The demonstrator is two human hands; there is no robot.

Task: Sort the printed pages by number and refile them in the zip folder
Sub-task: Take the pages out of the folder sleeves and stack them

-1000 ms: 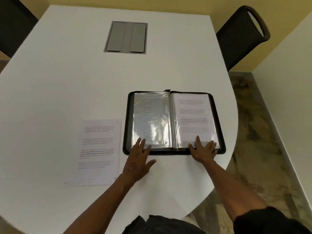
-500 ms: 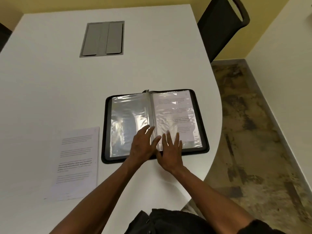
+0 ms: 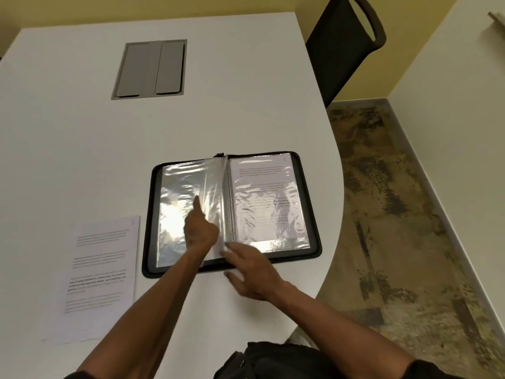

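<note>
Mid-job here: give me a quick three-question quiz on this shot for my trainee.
1. True or false: the zip folder lies shut on the table.
2. Where is the loose printed page? A) left of the folder B) on the chair C) on the floor
3. Which of the hands is turning the clear sleeve by the spine?

Key
1. False: it lies open, with a printed page in its right-side sleeve.
2. A
3. The left hand, index finger extended; the right hand sits at the folder's near edge.
</note>
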